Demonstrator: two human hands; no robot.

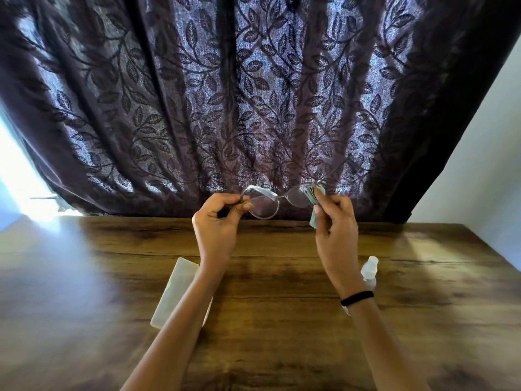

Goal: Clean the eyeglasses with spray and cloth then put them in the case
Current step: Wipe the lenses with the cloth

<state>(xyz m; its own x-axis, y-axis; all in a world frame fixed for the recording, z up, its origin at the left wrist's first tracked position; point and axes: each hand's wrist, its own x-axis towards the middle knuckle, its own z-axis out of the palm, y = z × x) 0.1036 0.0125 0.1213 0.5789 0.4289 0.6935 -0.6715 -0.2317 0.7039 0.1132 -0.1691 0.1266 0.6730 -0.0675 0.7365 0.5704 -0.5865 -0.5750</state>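
Observation:
I hold the eyeglasses point(267, 203), a thin pale frame with round lenses, up in the air above the table's far edge. My left hand point(218, 221) grips the frame at its left end, by the temple hinge. My right hand point(335, 221) pinches a folded pale green cloth point(311, 197) against the right lens. A white rectangular case point(174, 289) lies flat on the table, partly hidden under my left forearm. The small clear spray bottle point(368, 270) stands behind my right wrist.
The wooden table point(282, 320) fills the lower half of the view. A dark leaf-patterned curtain point(225, 94) hangs just behind its far edge. A white wall point(485, 165) is on the right, and bright light enters at the left.

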